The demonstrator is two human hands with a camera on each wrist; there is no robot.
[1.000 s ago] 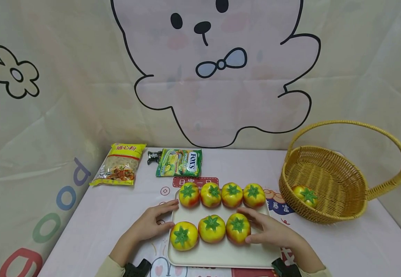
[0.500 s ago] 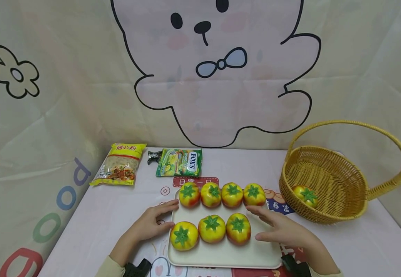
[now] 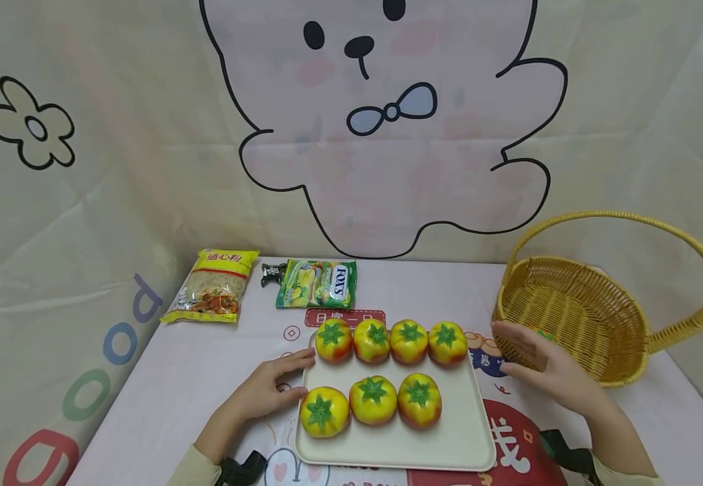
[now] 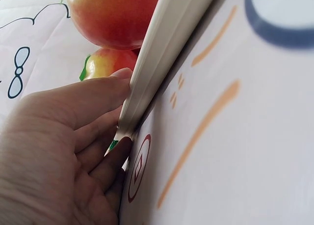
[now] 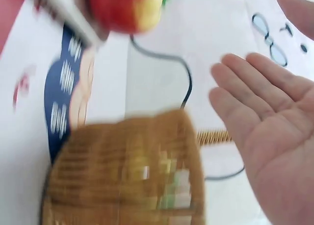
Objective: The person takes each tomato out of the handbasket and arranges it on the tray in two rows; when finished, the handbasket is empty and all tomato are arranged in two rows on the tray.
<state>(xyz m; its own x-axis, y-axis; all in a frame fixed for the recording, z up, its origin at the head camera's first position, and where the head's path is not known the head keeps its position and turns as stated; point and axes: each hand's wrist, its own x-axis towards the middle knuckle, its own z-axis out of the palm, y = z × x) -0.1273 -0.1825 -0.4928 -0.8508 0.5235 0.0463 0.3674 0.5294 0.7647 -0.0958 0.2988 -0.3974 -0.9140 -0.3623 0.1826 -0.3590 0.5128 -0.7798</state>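
A cream tray (image 3: 388, 451) carries two rows of yellow-red persimmon-like fruits with green star-shaped tops, such as the front right fruit (image 3: 419, 401). My left hand (image 3: 265, 390) touches the tray's left edge; in the left wrist view its thumb lies on the tray rim (image 4: 162, 43) and its other fingers are beside it. At the basket's near left side, my right hand (image 3: 554, 370) holds nothing, its fingers extended. The wicker basket (image 3: 621, 324) has a fruit in it, of which only some green leaf (image 3: 546, 333) shows past the hand. The right wrist view is blurred.
At the back left lie a yellow bag of pasta (image 3: 213, 287), a small black packet (image 3: 273, 274) and a green FOX'S packet (image 3: 317, 284). The basket's tall handle (image 3: 688, 324) arches over it. A printed cloth curtain (image 3: 388, 189) hangs behind the table.
My right hand has let go of the front right fruit and moved right, off the tray to the basket. The left hand stays on the tray's edge. The head view has shifted slightly.
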